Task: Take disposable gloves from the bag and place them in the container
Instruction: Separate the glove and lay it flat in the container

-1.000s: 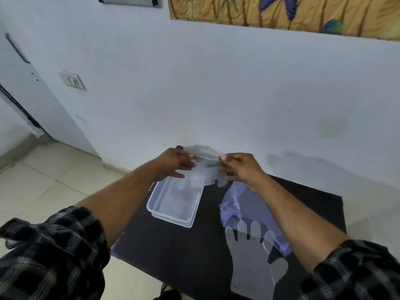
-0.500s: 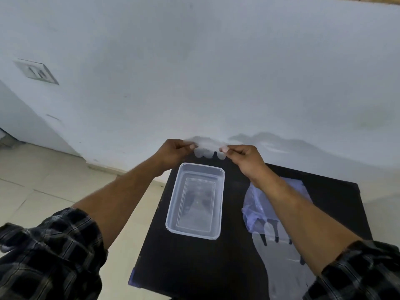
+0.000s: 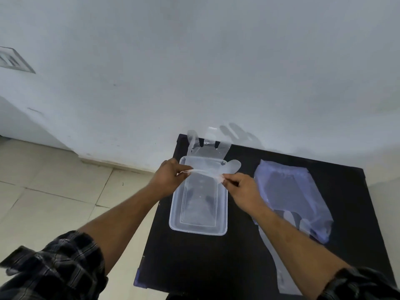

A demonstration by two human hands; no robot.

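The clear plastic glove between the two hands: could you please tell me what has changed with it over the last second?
The clear plastic glove, earlier bunched up above the far edge of the clear rectangular container, now hangs spread open over it. The left hand and right hand pinch its cuff as before. The bluish plastic bag lies unmoved.

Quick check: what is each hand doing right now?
Left hand: closed, pinching the clear glove at its cuff.
Right hand: closed, pinching the same cuff.
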